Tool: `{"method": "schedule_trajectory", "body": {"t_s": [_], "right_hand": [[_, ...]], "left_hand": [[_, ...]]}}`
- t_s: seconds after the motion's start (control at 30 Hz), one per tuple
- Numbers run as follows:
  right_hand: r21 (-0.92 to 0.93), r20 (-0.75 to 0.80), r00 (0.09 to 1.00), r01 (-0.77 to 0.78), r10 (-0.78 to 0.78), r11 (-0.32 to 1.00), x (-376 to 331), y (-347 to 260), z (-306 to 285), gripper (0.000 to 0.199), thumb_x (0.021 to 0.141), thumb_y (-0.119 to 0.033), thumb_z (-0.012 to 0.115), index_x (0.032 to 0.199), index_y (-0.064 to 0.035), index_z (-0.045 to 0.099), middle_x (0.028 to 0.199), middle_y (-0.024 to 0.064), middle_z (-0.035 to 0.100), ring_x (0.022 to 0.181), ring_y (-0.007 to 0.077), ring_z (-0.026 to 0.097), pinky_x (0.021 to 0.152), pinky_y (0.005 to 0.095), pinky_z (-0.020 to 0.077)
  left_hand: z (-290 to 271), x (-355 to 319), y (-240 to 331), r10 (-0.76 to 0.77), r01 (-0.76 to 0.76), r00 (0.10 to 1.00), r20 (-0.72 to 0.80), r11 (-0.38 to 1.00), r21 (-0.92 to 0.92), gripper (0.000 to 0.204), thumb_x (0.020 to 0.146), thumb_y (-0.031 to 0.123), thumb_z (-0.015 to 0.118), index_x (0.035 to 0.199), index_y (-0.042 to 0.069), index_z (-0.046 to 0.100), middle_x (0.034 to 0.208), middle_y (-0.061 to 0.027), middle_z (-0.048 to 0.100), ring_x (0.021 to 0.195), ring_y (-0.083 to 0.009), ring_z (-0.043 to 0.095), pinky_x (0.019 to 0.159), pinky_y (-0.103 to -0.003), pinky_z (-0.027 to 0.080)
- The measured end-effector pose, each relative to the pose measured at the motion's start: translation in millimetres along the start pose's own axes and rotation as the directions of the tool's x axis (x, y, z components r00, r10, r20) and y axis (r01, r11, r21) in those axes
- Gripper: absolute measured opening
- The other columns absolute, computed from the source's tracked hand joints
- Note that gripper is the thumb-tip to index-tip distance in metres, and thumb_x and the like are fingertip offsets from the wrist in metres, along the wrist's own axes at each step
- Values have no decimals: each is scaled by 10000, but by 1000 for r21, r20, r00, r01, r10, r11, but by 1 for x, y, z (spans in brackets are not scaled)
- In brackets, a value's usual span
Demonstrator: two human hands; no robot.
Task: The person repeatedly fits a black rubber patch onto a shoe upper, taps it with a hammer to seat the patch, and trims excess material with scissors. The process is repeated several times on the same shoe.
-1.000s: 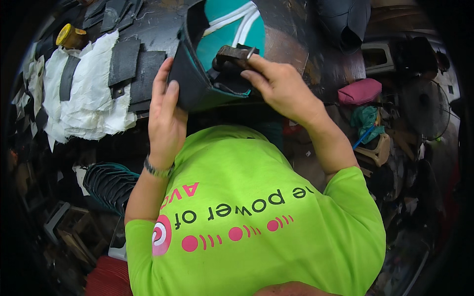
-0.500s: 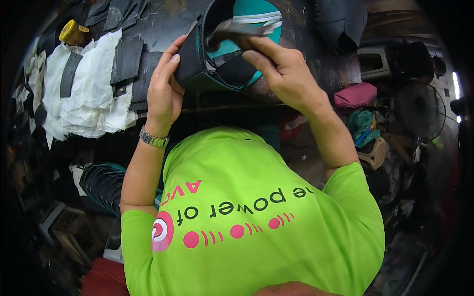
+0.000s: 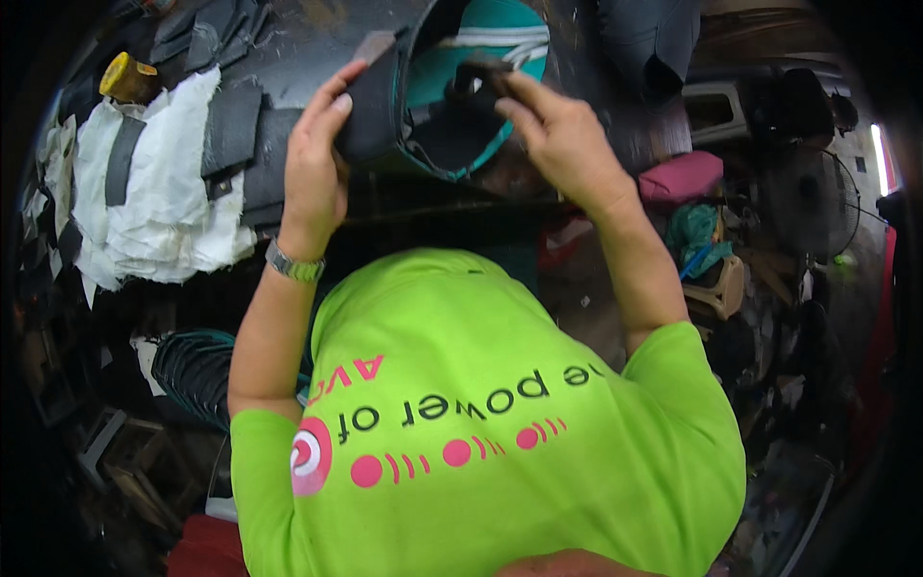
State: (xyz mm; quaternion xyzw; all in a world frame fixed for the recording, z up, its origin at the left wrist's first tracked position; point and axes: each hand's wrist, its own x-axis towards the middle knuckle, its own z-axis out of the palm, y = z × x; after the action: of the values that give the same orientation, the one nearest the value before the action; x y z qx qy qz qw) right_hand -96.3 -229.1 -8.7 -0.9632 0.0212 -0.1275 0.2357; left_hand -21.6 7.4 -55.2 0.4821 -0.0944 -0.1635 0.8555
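I hold up a black round fabric shell with a teal lining [image 3: 437,106], its opening facing me. My left hand [image 3: 315,163] grips the shell's black outer wall on the left side; a watch sits on that wrist. My right hand [image 3: 560,135] pinches a small dark flat piece [image 3: 478,75] and presses it against the inside of the shell near its upper rim. A white stripe crosses the teal lining at the top. The far side of the shell is hidden.
A white cloth [image 3: 163,207] with black strips [image 3: 229,130] lies on the dark bench at left, beside a yellow roll [image 3: 125,77]. A pink pouch [image 3: 681,178], a beige stool [image 3: 723,287] and a fan [image 3: 810,202] stand at right. Coiled dark tubing [image 3: 197,370] lies lower left.
Both hands have lifted the shell upward and away from me. My right hand has slid the small dark piece higher inside the opening.
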Motion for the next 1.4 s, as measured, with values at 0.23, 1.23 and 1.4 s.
{"method": "schedule_trajectory", "body": {"t_s": [0.23, 1.23, 1.4], "right_hand": [[-16, 146, 979, -140, 140, 990, -20, 14, -11, 397, 1001, -196, 644, 1369, -60, 589, 1014, 165, 755, 889, 234, 726, 808, 344, 541], [142, 293, 955, -96, 51, 985, -74, 2, -27, 351, 951, -238, 689, 1277, -113, 651, 878, 214, 696, 802, 421, 675, 715, 465, 542], [532, -103, 990, 137, -97, 835, -76, 0, -30, 391, 967, -138, 694, 1333, -23, 619, 935, 178, 720, 806, 172, 685, 762, 308, 538]], "left_hand": [[8, 6, 0, 30, -29, 999, -25, 998, 48, 411, 1011, 115, 457, 1376, -46, 552, 1304, -144, 631, 1097, -157, 661, 942, -262, 543], [3, 31, -29, 336, -390, 918, 211, 864, 320, 329, 968, 116, 514, 1227, -12, 670, 1206, -96, 693, 1134, -157, 620, 1042, -273, 431], [0, 23, -25, 282, -319, 945, 167, 910, 266, 325, 975, 117, 518, 1238, 0, 670, 1196, -76, 687, 1117, -135, 617, 1023, -258, 439]]}}
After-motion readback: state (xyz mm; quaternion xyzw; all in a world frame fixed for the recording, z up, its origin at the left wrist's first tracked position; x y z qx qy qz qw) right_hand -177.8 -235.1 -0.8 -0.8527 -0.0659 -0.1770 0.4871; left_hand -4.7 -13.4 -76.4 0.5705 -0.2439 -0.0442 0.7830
